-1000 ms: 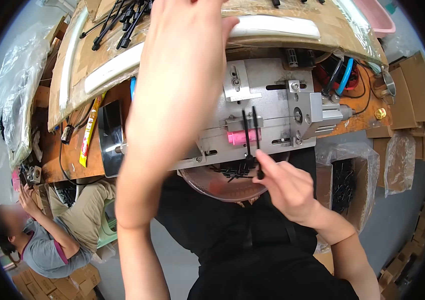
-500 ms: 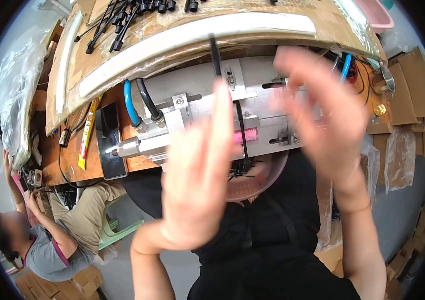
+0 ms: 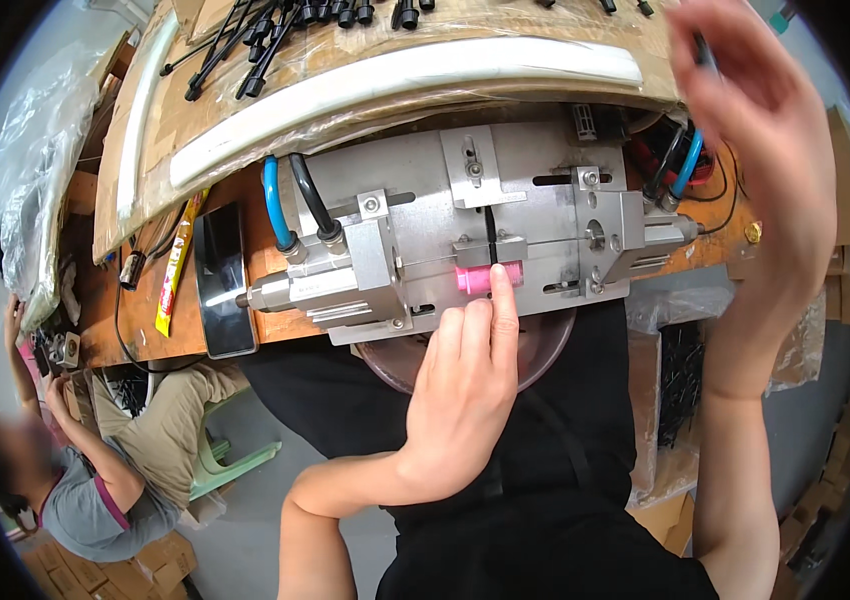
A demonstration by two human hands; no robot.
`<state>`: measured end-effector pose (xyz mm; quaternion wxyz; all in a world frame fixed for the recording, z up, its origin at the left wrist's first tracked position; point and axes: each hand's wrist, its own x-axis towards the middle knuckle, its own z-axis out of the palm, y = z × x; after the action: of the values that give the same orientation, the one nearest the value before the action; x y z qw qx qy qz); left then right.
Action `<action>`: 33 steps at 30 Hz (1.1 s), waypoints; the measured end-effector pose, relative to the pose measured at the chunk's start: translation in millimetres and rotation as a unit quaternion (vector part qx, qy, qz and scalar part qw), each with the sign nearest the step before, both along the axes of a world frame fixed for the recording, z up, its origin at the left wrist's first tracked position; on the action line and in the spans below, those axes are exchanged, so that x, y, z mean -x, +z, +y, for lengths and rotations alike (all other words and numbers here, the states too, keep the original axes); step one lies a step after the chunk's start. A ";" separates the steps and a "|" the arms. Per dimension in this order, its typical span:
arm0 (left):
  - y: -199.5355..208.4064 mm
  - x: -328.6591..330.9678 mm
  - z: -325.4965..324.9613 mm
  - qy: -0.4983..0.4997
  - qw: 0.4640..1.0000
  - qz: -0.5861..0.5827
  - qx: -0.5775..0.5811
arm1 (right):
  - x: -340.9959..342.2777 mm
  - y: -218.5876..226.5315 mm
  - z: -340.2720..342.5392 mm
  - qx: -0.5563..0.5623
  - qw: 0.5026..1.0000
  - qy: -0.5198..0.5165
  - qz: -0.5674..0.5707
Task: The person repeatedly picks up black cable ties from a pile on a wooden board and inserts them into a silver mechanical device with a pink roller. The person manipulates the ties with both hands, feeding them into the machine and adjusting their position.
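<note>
My left hand (image 3: pixel 465 385) has its index finger stretched out, its tip on the near end of a thin black rod (image 3: pixel 491 235), beside a pink cylinder (image 3: pixel 475 279). Its other fingers are bent, with nothing visible in them. The rod lies across the middle of a grey metal fixture (image 3: pixel 435 225) with cylinder-like clamps at both sides. Raised at the upper right, over the cardboard's edge, my right hand (image 3: pixel 755 100) is curled and slightly blurred. A small dark piece (image 3: pixel 704 50) shows among its fingers; its kind is unclear.
Black rods with thick ends (image 3: pixel 255 45) lie on the plastic-wrapped cardboard (image 3: pixel 345 85) behind the fixture. A phone (image 3: pixel 223 280) and a yellow packet (image 3: pixel 175 268) are at left. A bowl (image 3: pixel 545 350) sits below the fixture's front edge. Another person (image 3: pixel 105 490) sits at far left.
My right hand has moved from above the fixture to the upper right. My left hand has come down, its index finger now on the rod. The rod held upright over the fixture is gone from there.
</note>
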<state>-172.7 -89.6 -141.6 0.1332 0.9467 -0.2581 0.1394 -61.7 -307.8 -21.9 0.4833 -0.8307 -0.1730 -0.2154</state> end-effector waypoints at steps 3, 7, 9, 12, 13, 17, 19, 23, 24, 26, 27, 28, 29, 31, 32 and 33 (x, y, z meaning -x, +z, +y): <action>23.6 -28.2 19.0 -0.014 0.999 -0.020 0.044 | 60.0 -38.4 36.0 0.080 0.996 0.039 -0.017; 75.0 -142.7 11.3 -0.043 0.964 -0.230 0.126 | 105.2 -98.8 50.3 0.156 0.983 0.055 -0.083; 89.0 -185.7 21.3 -0.047 0.967 -0.246 0.042 | 115.9 -122.6 68.7 0.156 0.984 0.020 -0.081; 114.9 -186.0 7.3 -0.007 0.996 -0.071 0.058 | 116.6 -146.9 78.1 0.156 0.985 0.015 -0.072; 113.9 -188.4 5.0 0.000 0.996 -0.057 0.071 | 113.7 -149.3 79.7 0.155 0.985 0.017 -0.068; 119.2 -195.3 15.3 0.013 0.995 -0.018 0.095 | 106.9 -150.8 82.9 0.166 0.984 0.032 -0.061; 110.3 -184.3 26.3 -0.015 0.988 -0.105 0.110 | 108.1 -149.3 84.2 0.171 0.983 0.032 -0.063; 101.1 -143.7 50.8 -0.029 0.976 -0.056 0.207 | 90.6 -111.3 66.9 0.222 0.969 0.060 -0.093; 95.2 -125.9 53.6 -0.003 0.975 -0.049 0.219 | 64.5 -99.1 59.1 0.219 0.963 0.043 -0.154; 81.1 -85.2 52.8 0.017 0.971 -0.065 0.228 | 14.0 -67.9 42.8 0.216 0.938 -0.011 -0.273; 67.2 -65.9 47.1 0.010 0.973 -0.067 0.221 | -9.0 -49.7 40.2 0.280 0.905 -0.109 -0.301; 53.6 -44.9 43.2 0.008 0.975 -0.070 0.212 | -42.6 -38.9 38.7 0.297 0.892 -0.118 -0.320; 43.7 -26.3 38.5 0.010 0.982 -0.053 0.182 | -77.1 -27.7 39.6 0.311 0.879 -0.125 -0.339; 24.0 2.3 26.4 0.012 0.994 -0.019 0.107 | -100.9 -11.1 44.3 0.386 0.874 -0.110 -0.274; 17.7 7.8 17.5 0.007 0.995 -0.005 0.095 | -94.5 6.1 45.5 0.417 0.872 -0.103 -0.236; 13.4 10.6 9.8 0.001 0.996 0.010 0.083 | -97.2 15.4 40.7 0.423 0.873 -0.092 -0.225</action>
<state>-183.3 -79.7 -128.3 0.2138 0.9340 -0.2434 0.1507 35.5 -267.1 -6.5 0.0113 -0.8969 -0.2742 -0.3467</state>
